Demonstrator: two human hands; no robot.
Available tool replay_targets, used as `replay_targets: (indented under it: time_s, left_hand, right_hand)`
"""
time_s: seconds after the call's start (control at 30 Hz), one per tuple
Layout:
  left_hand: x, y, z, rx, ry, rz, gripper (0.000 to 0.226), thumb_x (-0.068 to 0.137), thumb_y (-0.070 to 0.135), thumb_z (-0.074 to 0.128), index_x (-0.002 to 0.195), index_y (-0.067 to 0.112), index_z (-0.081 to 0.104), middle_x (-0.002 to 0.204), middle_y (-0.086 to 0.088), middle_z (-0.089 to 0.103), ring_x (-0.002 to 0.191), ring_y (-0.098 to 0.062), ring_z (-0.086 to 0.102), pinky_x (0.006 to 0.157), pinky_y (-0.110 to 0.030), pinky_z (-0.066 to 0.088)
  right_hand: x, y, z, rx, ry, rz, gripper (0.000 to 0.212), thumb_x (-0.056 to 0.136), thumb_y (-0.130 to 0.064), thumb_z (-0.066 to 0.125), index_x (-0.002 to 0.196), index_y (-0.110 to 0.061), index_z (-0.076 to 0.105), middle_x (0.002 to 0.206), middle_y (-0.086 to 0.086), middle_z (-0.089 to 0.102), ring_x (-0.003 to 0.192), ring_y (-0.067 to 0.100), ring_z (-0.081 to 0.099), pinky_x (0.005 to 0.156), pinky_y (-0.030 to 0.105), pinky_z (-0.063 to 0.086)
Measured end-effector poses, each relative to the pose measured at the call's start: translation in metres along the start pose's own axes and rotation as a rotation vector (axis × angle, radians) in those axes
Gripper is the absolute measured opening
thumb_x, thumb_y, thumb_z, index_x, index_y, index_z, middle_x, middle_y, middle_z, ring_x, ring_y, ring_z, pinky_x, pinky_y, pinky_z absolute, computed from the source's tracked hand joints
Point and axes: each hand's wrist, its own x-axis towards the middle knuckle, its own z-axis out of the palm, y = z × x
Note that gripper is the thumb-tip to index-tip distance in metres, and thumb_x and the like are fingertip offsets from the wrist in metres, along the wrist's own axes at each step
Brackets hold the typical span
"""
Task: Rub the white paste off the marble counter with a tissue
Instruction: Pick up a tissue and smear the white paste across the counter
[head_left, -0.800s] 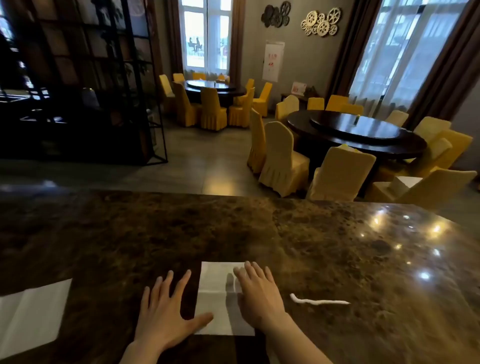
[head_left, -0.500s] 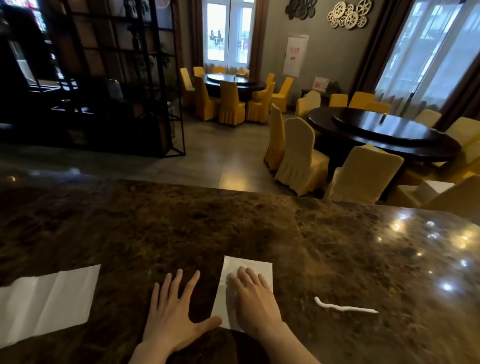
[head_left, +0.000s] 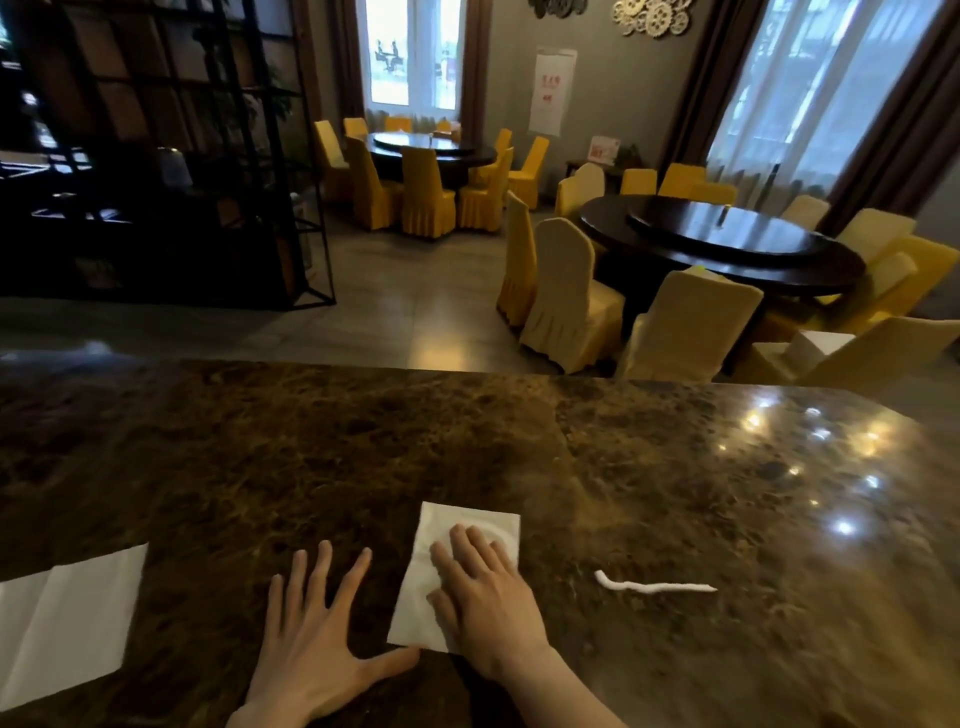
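Note:
A white folded tissue (head_left: 431, 582) lies flat on the dark brown marble counter (head_left: 467, 452). My right hand (head_left: 483, 597) presses flat on top of it, fingers together, covering its right half. My left hand (head_left: 317, 639) rests palm down on the bare counter just left of the tissue, fingers spread, thumb tip touching the tissue's near corner. A thin wavy line of white paste (head_left: 654, 586) lies on the counter to the right of my right hand, apart from the tissue.
A second, larger unfolded tissue (head_left: 62, 623) lies at the counter's near left. Beyond the counter's far edge are round dark dining tables (head_left: 727, 244) with yellow-covered chairs (head_left: 566, 296) and a black metal shelf (head_left: 156, 156) at left.
The tissue under my right hand has slid to the right, away from my left hand. The camera has tilted and shifted, so the room appears lower and more to the right.

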Motion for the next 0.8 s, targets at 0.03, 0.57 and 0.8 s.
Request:
replay_targets:
  time_s: [0.03, 0.57, 0.8]
  left_hand:
    - [0.001, 0.001, -0.001, 0.008, -0.014, -0.007, 0.146, 0.034, 0.118, 0.026, 0.145, 0.047, -0.036, 0.161, 0.001, -0.042, 0.150, -0.028, -0.038, 0.126, -0.055, -0.019]
    - [-0.003, 0.086, 0.001, -0.005, -0.002, 0.152, 0.150, 0.038, 0.117, 0.027, 0.147, 0.038, -0.039, 0.162, 0.001, -0.040, 0.150, -0.021, -0.037, 0.127, -0.051, -0.020]
    - [-0.001, 0.125, 0.008, 0.011, -0.001, 0.192, 0.150, 0.040, 0.117, 0.018, 0.149, 0.032, -0.039, 0.163, -0.003, -0.040, 0.151, -0.023, -0.036, 0.128, -0.051, -0.018]
  right_hand:
    - [-0.001, 0.002, -0.001, 0.014, 0.018, -0.002, 0.052, 0.104, -0.050, 0.022, 0.153, -0.033, 0.020, 0.167, 0.003, 0.011, 0.154, 0.024, 0.001, 0.125, 0.045, 0.004]
    - [-0.036, 0.095, -0.059, 0.974, 0.771, 0.649, 0.031, 0.102, -0.017, 0.051, 0.073, -0.016, 0.063, 0.069, -0.008, 0.060, 0.067, 0.008, 0.052, 0.065, 0.033, 0.043]
    - [-0.101, 0.199, -0.108, 0.991, 1.002, 0.835, 0.030, 0.102, -0.026, 0.051, 0.080, -0.015, 0.068, 0.076, 0.001, 0.065, 0.074, 0.023, 0.057, 0.068, 0.038, 0.046]
